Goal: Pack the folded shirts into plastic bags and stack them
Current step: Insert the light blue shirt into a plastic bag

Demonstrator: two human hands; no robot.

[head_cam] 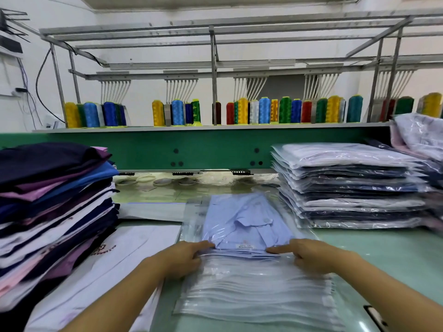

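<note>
Left hand (189, 256) and right hand (310, 256) each pinch the near edge of a plastic bag (194, 220) holding a light blue shirt (244, 221).
Both arms reach forward, fingertips pointing at each other. The bag lies on a pile of empty bags (251, 291).

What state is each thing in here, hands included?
light blue shirt, folded, inside the clear bag
clear bag, lying flat, holding the shirt
left hand, fingertips at the shirt's near edge, grip unclear
right hand, same at the other corner
empty bags, flat pile under the hands
bagged shirts, stacked at right
unbagged shirts, folded, stacked at left
thread cones, upright on shelf
</note>
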